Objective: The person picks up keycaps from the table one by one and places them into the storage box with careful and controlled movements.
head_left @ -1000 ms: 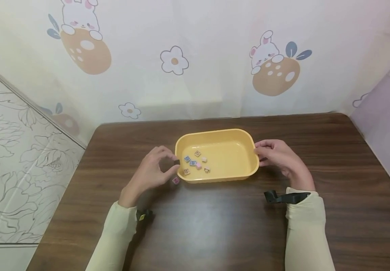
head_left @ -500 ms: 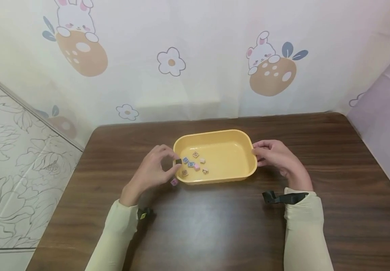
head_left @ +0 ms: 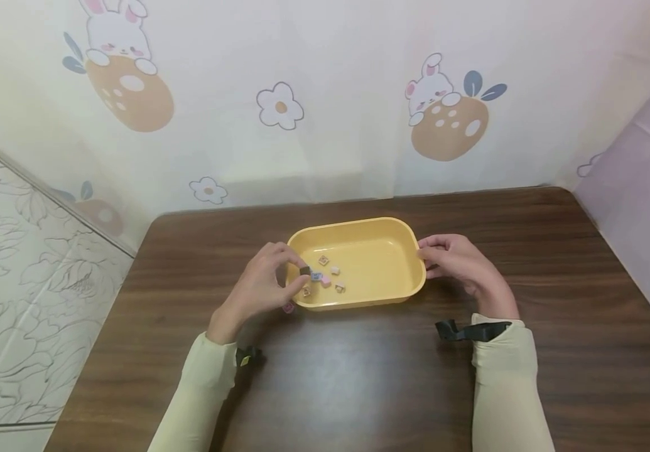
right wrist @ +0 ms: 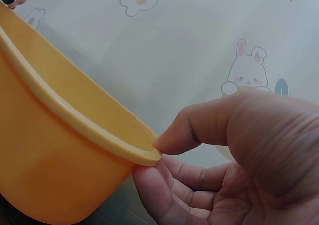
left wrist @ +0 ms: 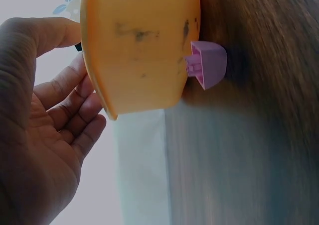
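A yellow plastic tub point(head_left: 378, 267) stands on the wooden table. My left hand point(head_left: 259, 285) pinches a small black keycap point(head_left: 304, 270) between thumb and index finger, over the tub's left end. My right hand point(head_left: 463, 270) grips the rim at the opposite end, thumb on top and fingers beneath, clear in the right wrist view. Several small keycaps lie in the left half of the tub, among them a blue keycap point(head_left: 316, 276) and a pink keycap point(head_left: 326, 280). Outside, by the left wall, a pinkish-purple keycap point(left wrist: 214, 64) rests on its side, its stem showing.
The dark wooden table point(head_left: 353, 376) reaches back to a pale curtain point(head_left: 347, 125) printed with rabbits and flowers. A flower-patterned white panel point(head_left: 14, 314) borders the left side. Black straps circle both wrists.
My left hand has carried the black keycap rightward, from the tub's left rim to over its inside. The right hand keeps its grip on the rim. The head view has shifted slightly.
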Demonstrator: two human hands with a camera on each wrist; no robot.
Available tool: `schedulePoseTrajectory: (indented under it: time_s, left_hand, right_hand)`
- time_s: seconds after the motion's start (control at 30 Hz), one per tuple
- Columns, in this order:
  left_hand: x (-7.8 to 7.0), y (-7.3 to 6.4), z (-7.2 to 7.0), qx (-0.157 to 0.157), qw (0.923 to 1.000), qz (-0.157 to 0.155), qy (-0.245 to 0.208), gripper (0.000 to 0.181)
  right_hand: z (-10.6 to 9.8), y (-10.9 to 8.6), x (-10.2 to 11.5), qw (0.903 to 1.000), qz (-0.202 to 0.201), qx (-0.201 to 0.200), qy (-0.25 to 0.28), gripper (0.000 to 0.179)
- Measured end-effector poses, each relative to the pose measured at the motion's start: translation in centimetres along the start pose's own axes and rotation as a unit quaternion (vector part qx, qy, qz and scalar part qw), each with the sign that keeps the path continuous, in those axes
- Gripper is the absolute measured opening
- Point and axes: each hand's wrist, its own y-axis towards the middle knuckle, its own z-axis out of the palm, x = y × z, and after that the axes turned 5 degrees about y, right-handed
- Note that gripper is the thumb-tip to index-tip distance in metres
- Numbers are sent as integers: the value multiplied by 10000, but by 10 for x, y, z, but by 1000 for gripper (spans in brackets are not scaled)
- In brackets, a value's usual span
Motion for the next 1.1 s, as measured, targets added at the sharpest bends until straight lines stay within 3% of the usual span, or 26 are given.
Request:
schedulePoseTrajectory:
  time_s: [0.4, 1.1]
  left_hand:
    - [-2, -3, 2, 43, 10000, 7, 12, 18]
    - [-12, 18, 19, 170, 9986, 502, -31, 24]
  right_hand:
    - [10, 5, 1, 10000, 9, 91, 32, 49]
    - [0, -3, 4, 9999, 99, -66, 98, 48]
